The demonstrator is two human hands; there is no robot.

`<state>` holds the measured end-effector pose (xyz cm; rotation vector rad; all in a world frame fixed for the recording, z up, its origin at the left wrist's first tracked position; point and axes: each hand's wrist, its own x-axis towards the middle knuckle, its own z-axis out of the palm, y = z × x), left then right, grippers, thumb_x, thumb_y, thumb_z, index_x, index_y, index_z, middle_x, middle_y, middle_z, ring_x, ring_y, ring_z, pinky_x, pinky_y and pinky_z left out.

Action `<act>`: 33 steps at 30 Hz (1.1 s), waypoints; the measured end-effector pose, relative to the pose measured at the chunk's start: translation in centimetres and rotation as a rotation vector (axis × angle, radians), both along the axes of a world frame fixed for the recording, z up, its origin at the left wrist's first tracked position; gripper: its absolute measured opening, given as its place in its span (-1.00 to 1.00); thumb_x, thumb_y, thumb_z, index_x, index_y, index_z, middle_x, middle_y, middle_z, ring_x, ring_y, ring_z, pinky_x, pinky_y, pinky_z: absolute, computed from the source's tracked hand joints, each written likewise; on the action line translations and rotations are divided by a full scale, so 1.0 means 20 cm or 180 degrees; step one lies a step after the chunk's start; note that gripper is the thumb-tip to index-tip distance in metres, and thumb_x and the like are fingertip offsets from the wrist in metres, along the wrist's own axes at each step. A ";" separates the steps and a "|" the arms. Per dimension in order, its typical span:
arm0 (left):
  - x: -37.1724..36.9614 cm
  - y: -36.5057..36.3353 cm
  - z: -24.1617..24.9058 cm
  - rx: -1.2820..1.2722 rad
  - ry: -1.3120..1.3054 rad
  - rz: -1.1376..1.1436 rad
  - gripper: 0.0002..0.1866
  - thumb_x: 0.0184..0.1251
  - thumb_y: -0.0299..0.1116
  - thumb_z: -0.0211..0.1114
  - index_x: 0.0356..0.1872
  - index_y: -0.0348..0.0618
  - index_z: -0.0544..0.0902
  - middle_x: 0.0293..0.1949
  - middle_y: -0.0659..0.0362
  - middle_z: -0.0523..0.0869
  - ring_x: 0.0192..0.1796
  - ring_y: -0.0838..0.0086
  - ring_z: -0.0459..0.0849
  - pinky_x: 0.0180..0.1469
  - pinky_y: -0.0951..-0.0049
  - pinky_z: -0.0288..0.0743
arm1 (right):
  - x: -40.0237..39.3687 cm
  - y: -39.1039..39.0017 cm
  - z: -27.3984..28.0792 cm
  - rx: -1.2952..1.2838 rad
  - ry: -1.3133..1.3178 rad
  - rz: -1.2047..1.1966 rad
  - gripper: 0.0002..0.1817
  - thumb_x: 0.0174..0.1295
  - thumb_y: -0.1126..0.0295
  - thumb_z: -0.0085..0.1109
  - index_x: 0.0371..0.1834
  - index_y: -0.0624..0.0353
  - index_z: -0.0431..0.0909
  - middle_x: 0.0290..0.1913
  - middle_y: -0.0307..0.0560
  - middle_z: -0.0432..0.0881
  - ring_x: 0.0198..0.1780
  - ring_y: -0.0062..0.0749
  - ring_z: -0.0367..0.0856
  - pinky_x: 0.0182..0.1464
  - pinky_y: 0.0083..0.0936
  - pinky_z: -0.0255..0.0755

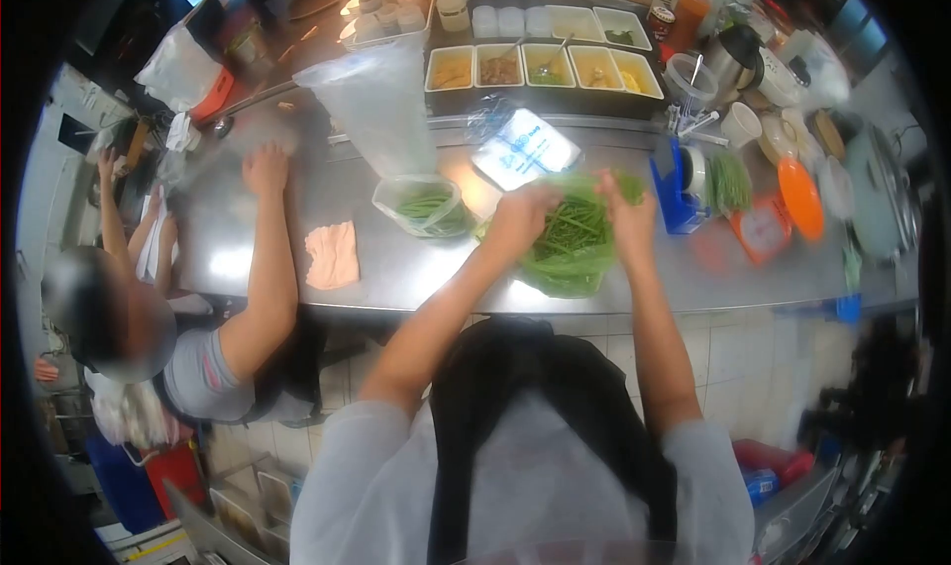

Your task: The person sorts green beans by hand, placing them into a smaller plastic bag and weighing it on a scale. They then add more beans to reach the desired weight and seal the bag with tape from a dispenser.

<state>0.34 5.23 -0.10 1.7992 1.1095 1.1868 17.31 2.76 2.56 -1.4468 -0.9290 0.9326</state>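
Left hand (523, 220) and right hand (627, 218) were held apart at opposite sides of a green plastic bag (567, 276), each being closed on its upper part; the exact grip of the fingers was blurred. Long green vegetables (575, 230) were contained in the bag, which was positioned between the hands at the near edge of the steel counter (396, 276). Whether its weight was borne by the counter could not be told.

Just beyond the bag, a white-and-blue packet (528, 151) was laid on the counter. To the left, a clear bag of green vegetables (426, 208) was placed in front of a tall translucent bag (381, 109), and a pink cloth (332, 255) was laid farther left. Food tubs (548, 67) were lined up at the back. On the right, a blue holder (677, 191), an orange lid (800, 200) and a bundle of green stalks (731, 182) were seen. At far left, the counter was touched by a co-worker's hand (265, 169).
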 end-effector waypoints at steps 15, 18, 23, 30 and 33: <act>-0.05 0.00 0.00 0.0674 0.1636 -0.0304 -0.83 0.01 -0.41 0.28 -0.33 -0.19 0.65 -0.47 -0.02 0.64 -0.38 0.10 0.61 -0.28 0.24 0.45 | 0.04 0.02 0.01 -0.0197 -0.2598 0.1006 -0.75 -0.07 0.34 0.35 -0.30 0.19 0.64 -0.28 0.08 0.62 -0.27 -0.06 0.59 -0.20 -0.33 0.43; -0.06 0.01 0.00 0.0583 0.1665 -0.0240 -0.83 0.05 -0.45 0.27 -0.29 -0.22 0.63 -0.47 -0.06 0.63 -0.41 0.15 0.63 -0.33 0.33 0.49 | 0.09 0.02 0.01 0.0420 -0.2808 0.1071 -0.74 -0.06 0.35 0.36 -0.30 0.21 0.63 -0.30 0.10 0.62 -0.29 -0.06 0.60 -0.21 -0.31 0.42; -0.04 0.05 0.00 -0.1378 -0.1102 -0.0780 -0.83 0.20 -0.45 0.21 -0.25 -0.35 0.62 -0.48 0.13 0.64 -0.44 0.50 0.57 -0.28 0.53 0.46 | 0.04 -0.01 -0.01 -0.0111 -0.1723 0.1143 -0.77 -0.05 0.41 0.35 -0.33 0.26 0.62 -0.33 0.00 0.65 -0.32 -0.30 0.61 -0.21 -0.43 0.43; 0.01 0.01 -0.03 -0.1831 -0.0801 -0.0948 -0.77 0.24 -0.38 0.19 -0.24 -0.39 0.61 -0.44 0.13 0.63 -0.38 0.52 0.56 -0.24 0.52 0.43 | 0.02 0.00 -0.04 -0.0091 -0.0287 0.0708 -0.78 -0.01 0.43 0.32 -0.29 0.26 0.60 -0.35 -0.15 0.65 -0.34 -0.48 0.57 -0.21 -0.54 0.42; 0.04 -0.05 -0.02 -0.0338 0.1007 -0.0414 -0.78 0.17 -0.33 0.25 -0.25 -0.27 0.63 -0.41 0.00 0.63 -0.34 0.33 0.59 -0.18 0.37 0.42 | -0.01 -0.02 0.03 -0.0206 -0.0531 0.0503 -0.78 0.03 0.39 0.30 -0.27 0.24 0.59 -0.33 -0.16 0.65 -0.43 -0.58 0.52 -0.35 -0.65 0.38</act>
